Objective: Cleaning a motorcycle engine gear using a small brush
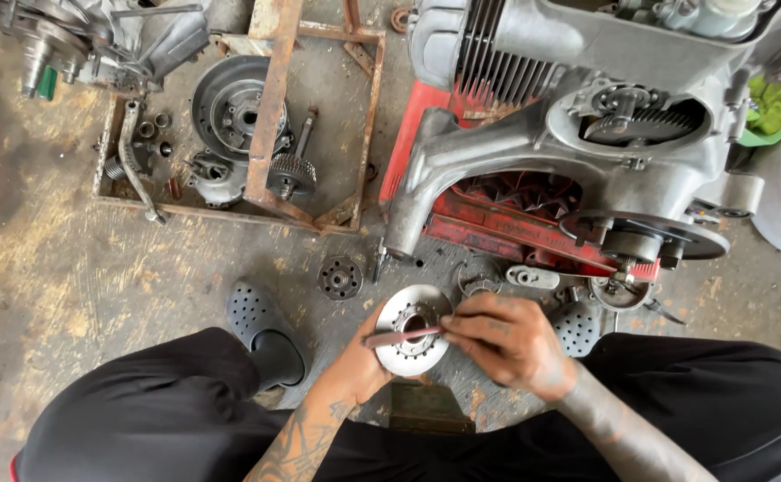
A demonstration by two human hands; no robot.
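Note:
My left hand (362,361) holds a round silver metal disc (405,314) by its lower left edge, its face turned up toward me. My right hand (511,344) grips a thin reddish-brown rod-like tool (401,336), whose shaft lies across the disc's centre hole. Both hands hover between my knees above the stained concrete floor. My black trousers fill the bottom of the head view.
A grey engine casing (578,125) rests on a red stand (497,228) just ahead. A rusty metal frame (270,116) at the left holds gears, a drum and small parts. A small round bearing piece (340,277) lies on the floor near a black perforated clog (261,326).

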